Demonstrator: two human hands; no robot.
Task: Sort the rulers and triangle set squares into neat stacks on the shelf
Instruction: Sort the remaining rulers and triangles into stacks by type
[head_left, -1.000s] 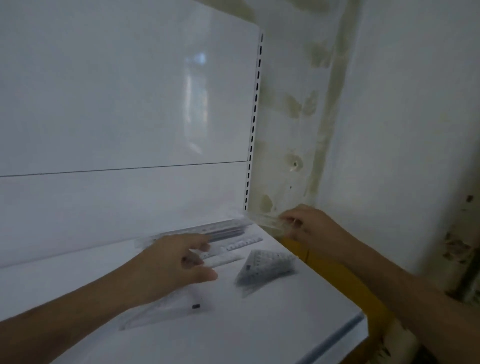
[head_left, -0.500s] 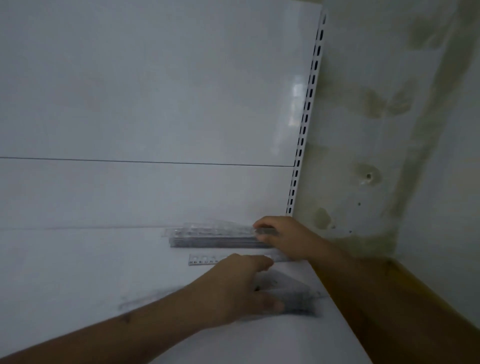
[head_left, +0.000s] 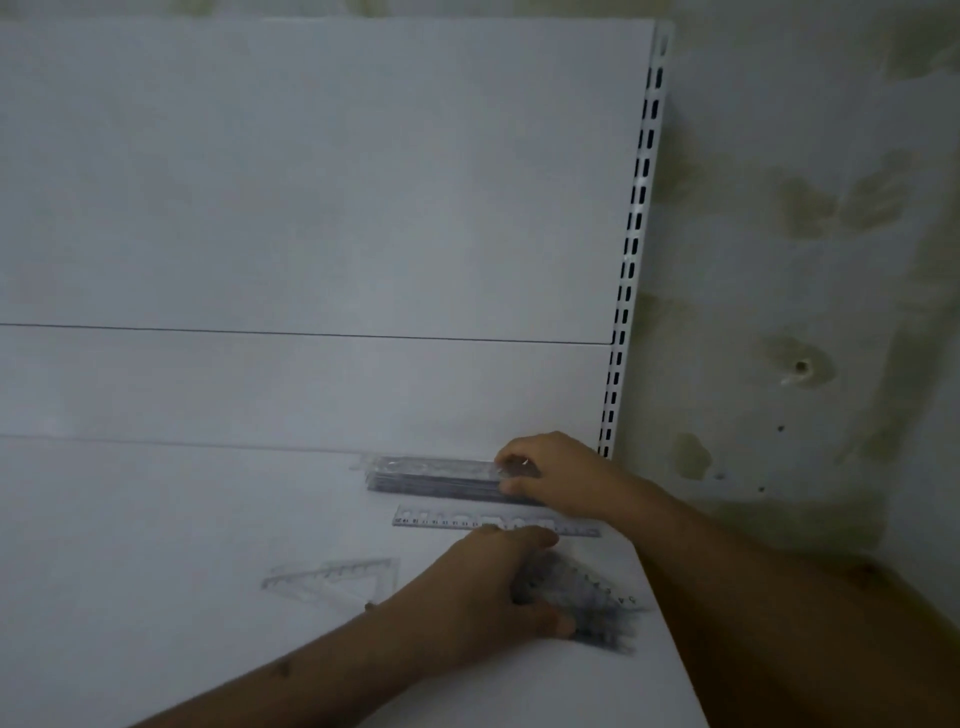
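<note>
A stack of clear rulers (head_left: 431, 478) lies along the back of the white shelf (head_left: 182, 545). My right hand (head_left: 556, 478) holds the stack's right end, with a ruler on top under its fingers. One single ruler (head_left: 447, 519) lies flat just in front of the stack. My left hand (head_left: 488, 592) grips the left side of a pile of triangle set squares (head_left: 587, 597) near the shelf's right edge, thumb at its front. Left of that arm, one clear set square (head_left: 337, 577) lies alone.
The shelf's white back panel (head_left: 311, 208) rises behind the rulers, with a slotted upright (head_left: 631, 260) at its right end. A stained wall (head_left: 805, 260) stands to the right. The shelf ends at its right edge (head_left: 670, 623).
My right hand brought a ruler from the shelf's right end onto the ruler stack. My left hand moved right from the single set square to the set square pile. The camera swung right and closer.
</note>
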